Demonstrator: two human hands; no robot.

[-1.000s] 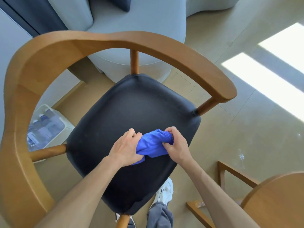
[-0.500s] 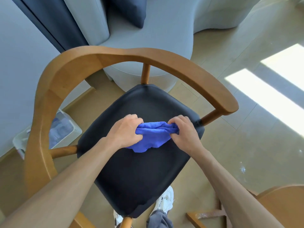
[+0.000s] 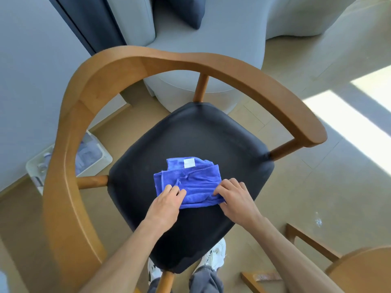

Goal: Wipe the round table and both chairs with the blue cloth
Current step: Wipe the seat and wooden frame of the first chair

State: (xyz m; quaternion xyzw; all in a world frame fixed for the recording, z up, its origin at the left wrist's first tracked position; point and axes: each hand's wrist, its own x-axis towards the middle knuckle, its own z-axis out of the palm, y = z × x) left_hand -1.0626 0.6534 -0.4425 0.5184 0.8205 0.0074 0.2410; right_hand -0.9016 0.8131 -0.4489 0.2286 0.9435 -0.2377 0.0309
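Note:
A wooden armchair (image 3: 88,98) with a curved backrest and a black padded seat (image 3: 201,134) stands right below me. The blue cloth (image 3: 194,180) lies folded on the middle of the seat, with a white label showing on its far side. My left hand (image 3: 167,201) pinches the cloth's near left edge. Its near right edge is pinched by my right hand (image 3: 234,197). At the bottom right I see the rim of the round wooden table (image 3: 364,271).
A grey sofa (image 3: 207,39) with a dark cushion stands behind the chair. A white crate (image 3: 97,161) of plastic bottles sits on the floor at the left by the wall. A wooden frame (image 3: 304,240) stands near the table. My feet are under the seat's front.
The cloth was bunched up between my two hands above the seat. It now lies spread and folded on the seat, and both hands have drawn back to its near edge.

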